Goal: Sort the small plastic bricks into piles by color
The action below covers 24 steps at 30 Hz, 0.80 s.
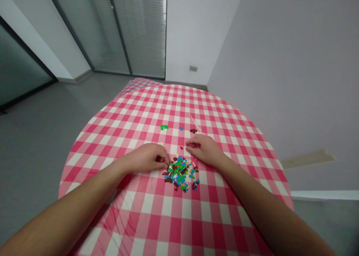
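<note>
Your left hand (148,157): palm down, fingers curled, thumb and forefinger tips at the upper left edge of the brick pile. You cannot tell whether a piece is pinched there.

Brick pile (181,172): small pieces in blue, green, brown, white and red, heaped loosely between your 2 forearms, directly on the checked tablecloth (174,218). Outline roughly round; pieces point in mixed directions.

Pale piece (162,144): just beyond your left knuckles, partly hidden.

Green cluster (164,127): several pieces beyond the pale piece, long axis running left to right.

Pink piece (175,139): 1 tiny item between your hands, direction too small to read.

Blue cluster (181,128): compact, farther out than the pink piece.

Red piece (181,148): 1 item, just left of your right fingertips.

Brown cluster (193,131): just beyond your right forefinger, long axis left to right.

Your right hand (206,149): fingers bent, thumb and forefinger pointing left; you cannot tell whether they grasp anything.
</note>
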Each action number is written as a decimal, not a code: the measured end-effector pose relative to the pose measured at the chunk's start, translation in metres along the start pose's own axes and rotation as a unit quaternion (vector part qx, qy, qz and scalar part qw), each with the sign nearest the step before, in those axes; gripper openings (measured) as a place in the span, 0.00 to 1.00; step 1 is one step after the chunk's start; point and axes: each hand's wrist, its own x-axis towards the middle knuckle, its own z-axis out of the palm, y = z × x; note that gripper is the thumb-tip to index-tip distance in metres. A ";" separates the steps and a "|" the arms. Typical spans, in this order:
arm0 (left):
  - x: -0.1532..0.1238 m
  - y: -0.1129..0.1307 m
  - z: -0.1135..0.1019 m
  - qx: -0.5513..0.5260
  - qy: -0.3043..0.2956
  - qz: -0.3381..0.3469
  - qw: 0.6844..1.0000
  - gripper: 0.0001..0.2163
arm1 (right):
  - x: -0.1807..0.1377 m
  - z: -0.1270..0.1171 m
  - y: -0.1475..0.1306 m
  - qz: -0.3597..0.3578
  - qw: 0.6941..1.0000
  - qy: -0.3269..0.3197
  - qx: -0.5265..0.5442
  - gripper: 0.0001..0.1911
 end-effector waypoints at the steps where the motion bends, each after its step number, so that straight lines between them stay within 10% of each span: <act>1: 0.000 0.000 0.000 -0.003 0.000 0.000 1.000 0.06 | 0.001 0.001 -0.001 -0.013 1.000 0.007 -0.008 0.08; 24: -0.009 0.001 -0.007 -0.017 -0.062 0.015 0.998 0.09 | 0.026 0.010 -0.015 -0.035 0.996 -0.059 -0.057 0.07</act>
